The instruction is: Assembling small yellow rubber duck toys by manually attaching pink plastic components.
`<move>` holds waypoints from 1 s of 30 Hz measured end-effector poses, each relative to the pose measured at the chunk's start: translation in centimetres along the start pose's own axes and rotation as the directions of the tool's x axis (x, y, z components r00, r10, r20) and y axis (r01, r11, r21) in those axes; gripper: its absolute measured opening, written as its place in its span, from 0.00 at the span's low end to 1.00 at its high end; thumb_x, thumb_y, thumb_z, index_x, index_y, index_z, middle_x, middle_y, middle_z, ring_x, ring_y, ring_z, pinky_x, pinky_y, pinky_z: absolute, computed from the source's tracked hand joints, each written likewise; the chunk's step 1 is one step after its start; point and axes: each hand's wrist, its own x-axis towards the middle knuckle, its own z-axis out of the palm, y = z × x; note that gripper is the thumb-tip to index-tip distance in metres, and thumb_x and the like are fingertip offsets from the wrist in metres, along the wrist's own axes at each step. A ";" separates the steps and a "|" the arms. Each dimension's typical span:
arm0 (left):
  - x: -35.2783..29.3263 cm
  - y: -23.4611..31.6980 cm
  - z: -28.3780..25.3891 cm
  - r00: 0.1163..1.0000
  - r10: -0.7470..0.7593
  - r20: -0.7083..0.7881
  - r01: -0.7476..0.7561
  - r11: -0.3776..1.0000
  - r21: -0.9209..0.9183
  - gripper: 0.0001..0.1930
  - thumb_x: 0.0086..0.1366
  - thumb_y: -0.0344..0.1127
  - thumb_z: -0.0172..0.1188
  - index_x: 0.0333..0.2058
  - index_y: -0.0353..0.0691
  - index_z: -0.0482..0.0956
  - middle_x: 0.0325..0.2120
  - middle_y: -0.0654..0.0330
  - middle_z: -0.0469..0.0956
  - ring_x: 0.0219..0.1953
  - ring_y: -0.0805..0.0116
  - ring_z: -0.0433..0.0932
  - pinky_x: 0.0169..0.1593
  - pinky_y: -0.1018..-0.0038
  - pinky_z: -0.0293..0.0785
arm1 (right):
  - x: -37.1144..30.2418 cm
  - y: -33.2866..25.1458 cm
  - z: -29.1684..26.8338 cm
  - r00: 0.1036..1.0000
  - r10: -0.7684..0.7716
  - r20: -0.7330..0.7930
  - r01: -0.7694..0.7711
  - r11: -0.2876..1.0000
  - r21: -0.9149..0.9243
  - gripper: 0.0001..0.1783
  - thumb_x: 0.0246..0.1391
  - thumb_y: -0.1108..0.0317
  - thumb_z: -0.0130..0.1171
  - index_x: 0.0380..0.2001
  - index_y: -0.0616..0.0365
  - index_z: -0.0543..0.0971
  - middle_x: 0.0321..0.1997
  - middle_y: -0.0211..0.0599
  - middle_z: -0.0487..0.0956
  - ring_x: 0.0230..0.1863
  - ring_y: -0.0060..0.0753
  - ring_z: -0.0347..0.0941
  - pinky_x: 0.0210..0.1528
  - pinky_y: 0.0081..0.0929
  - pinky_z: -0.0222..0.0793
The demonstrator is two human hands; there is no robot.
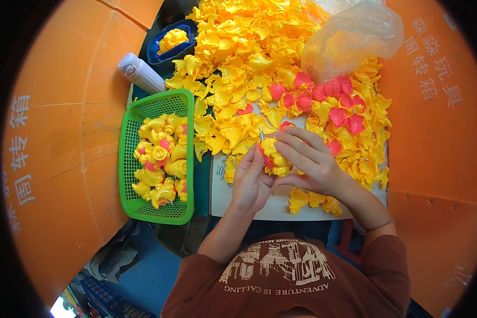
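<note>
While glossy yellow shells (pixel 249 47) lie heaped, both hands seemingly pinch a plastic duck (pixel 274 153).

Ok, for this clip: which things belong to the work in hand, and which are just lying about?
In use:
- left hand and right hand, both on the yellow and pink toy piece
- yellow parts heap
- pink parts
- small screws
- green basket of assembled pieces

Lying about:
- white bottle
- blue tub
- clear plastic bag
- orange cartons
</note>
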 end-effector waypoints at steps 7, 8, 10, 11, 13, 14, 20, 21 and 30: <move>-0.6 -0.2 0.3 0.998 0.045 0.048 -0.049 0.996 0.073 0.22 0.68 0.39 0.43 0.57 0.36 0.56 0.51 0.54 0.66 0.51 0.64 0.70 0.48 0.69 0.75 | -0.3 -0.4 0.5 0.998 0.010 -0.061 -0.011 1.000 -0.024 0.35 0.30 0.56 0.70 0.44 0.64 0.74 0.49 0.45 0.74 0.52 0.47 0.68 0.51 0.37 0.66; -0.7 -0.4 0.3 0.998 0.045 0.049 -0.048 0.996 0.072 0.22 0.68 0.39 0.43 0.57 0.36 0.56 0.51 0.54 0.66 0.51 0.64 0.70 0.48 0.69 0.75 | -0.2 -0.6 0.5 0.998 0.010 -0.061 -0.012 1.000 -0.026 0.35 0.30 0.56 0.70 0.44 0.64 0.74 0.49 0.45 0.74 0.52 0.47 0.68 0.51 0.37 0.66; -1.0 -0.7 0.1 0.993 0.110 0.034 -0.113 0.988 0.100 0.23 0.68 0.39 0.43 0.58 0.35 0.55 0.53 0.53 0.65 0.53 0.64 0.69 0.51 0.69 0.73 | -0.2 -0.6 0.8 0.998 -0.010 -0.069 0.008 0.999 -0.038 0.35 0.29 0.56 0.70 0.43 0.64 0.74 0.49 0.45 0.74 0.51 0.47 0.69 0.50 0.37 0.66; -1.1 -0.9 -0.1 0.993 0.112 0.032 -0.115 0.988 0.101 0.23 0.68 0.39 0.43 0.58 0.35 0.55 0.53 0.53 0.65 0.53 0.64 0.69 0.51 0.69 0.73 | -0.2 -0.7 1.0 0.998 -0.012 -0.069 0.009 0.999 -0.035 0.35 0.29 0.56 0.70 0.43 0.64 0.74 0.49 0.45 0.74 0.51 0.47 0.69 0.50 0.37 0.66; -1.2 -1.2 -0.2 0.974 0.214 0.076 -0.226 0.940 0.257 0.25 0.68 0.40 0.42 0.59 0.32 0.53 0.54 0.53 0.63 0.54 0.64 0.67 0.54 0.69 0.69 | -0.5 -0.8 1.4 0.992 -0.058 -0.115 0.049 0.996 -0.074 0.35 0.28 0.56 0.71 0.43 0.64 0.75 0.49 0.46 0.74 0.51 0.48 0.69 0.50 0.38 0.66; -1.1 -1.1 -0.1 0.974 0.213 0.073 -0.225 0.940 0.257 0.25 0.68 0.40 0.42 0.59 0.32 0.53 0.54 0.53 0.63 0.54 0.64 0.67 0.54 0.69 0.69 | -0.6 -0.7 1.4 0.992 -0.056 -0.114 0.048 0.996 -0.072 0.35 0.28 0.56 0.71 0.43 0.64 0.75 0.49 0.46 0.74 0.51 0.48 0.69 0.50 0.38 0.66; -0.8 -0.4 0.6 0.993 0.121 -0.007 -0.120 0.989 0.092 0.24 0.69 0.41 0.39 0.58 0.30 0.55 0.54 0.51 0.63 0.55 0.63 0.66 0.57 0.67 0.65 | -0.4 -0.8 1.1 0.991 0.008 -0.133 0.000 0.998 0.062 0.36 0.28 0.56 0.71 0.42 0.66 0.74 0.49 0.49 0.73 0.49 0.50 0.69 0.49 0.39 0.68; -0.7 -0.5 0.7 0.992 0.125 -0.021 -0.123 0.989 0.082 0.24 0.69 0.41 0.38 0.58 0.31 0.55 0.54 0.51 0.64 0.55 0.63 0.66 0.57 0.67 0.65 | -0.5 -0.8 1.1 0.992 0.009 -0.124 -0.006 1.000 0.027 0.36 0.28 0.56 0.71 0.42 0.66 0.74 0.49 0.49 0.73 0.49 0.50 0.69 0.49 0.39 0.68; -0.9 -0.8 1.0 0.987 0.152 -0.046 -0.149 0.986 0.073 0.24 0.70 0.41 0.37 0.57 0.30 0.55 0.54 0.51 0.64 0.55 0.64 0.66 0.57 0.68 0.65 | -0.8 -0.8 1.2 0.993 0.014 -0.116 -0.015 1.000 -0.005 0.36 0.29 0.57 0.71 0.43 0.66 0.74 0.49 0.49 0.73 0.49 0.51 0.69 0.50 0.40 0.68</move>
